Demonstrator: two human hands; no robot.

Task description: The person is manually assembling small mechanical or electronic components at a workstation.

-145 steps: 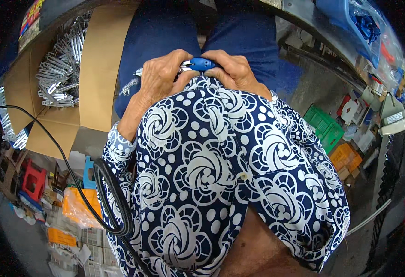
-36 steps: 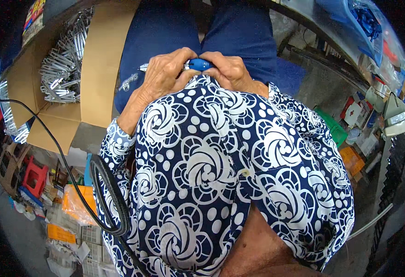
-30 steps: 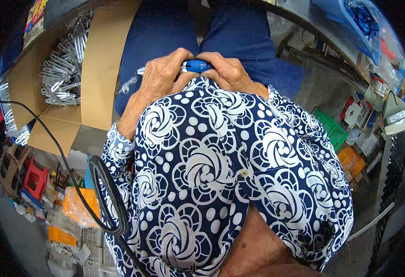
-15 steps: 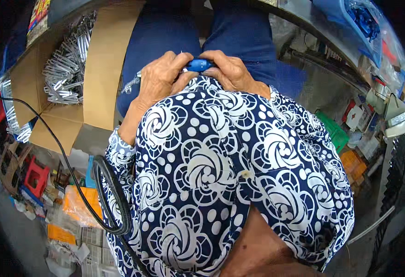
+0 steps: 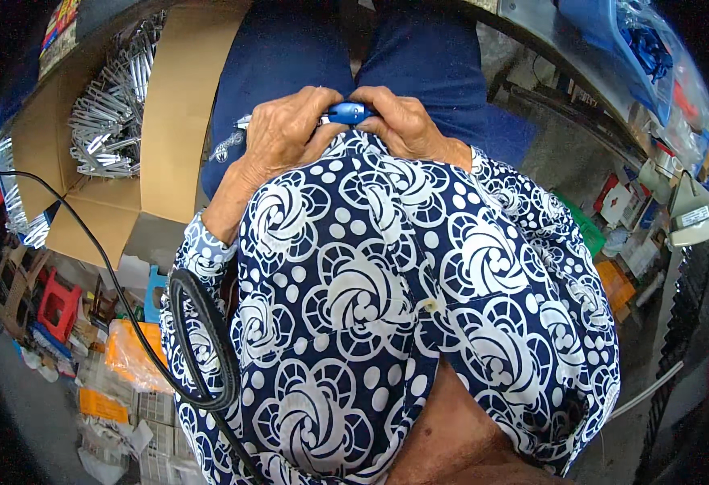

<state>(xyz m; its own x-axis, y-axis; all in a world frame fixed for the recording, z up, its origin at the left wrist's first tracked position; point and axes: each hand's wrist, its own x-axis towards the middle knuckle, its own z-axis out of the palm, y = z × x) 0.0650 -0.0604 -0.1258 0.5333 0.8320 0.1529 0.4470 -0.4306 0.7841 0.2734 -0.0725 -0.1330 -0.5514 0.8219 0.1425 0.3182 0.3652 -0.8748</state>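
Over your lap [image 5: 290, 61], L hand [image 5: 283, 129] grips a slim silver metal piece [image 5: 324, 120], R hand [image 5: 407, 128] pinches a rounded blue plastic handle [image 5: 349, 112] beside it, prob. for steadiness; can't tell if they're joined. Open brown cardboard box [image 5: 189, 113] sits L, prob. keeping shiny metal parts [image 5: 108, 121] w/in reach.

Lighting moderate, fairly even; glare on the metal pieces [image 5: 110, 133]. Fisheye distortion bends outer edges; corners black, speckled. Rim detail appears soft.

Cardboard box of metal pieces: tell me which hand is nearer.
Left. The left hand is right of the cardboard box; the right hand is farther right, beyond the left.
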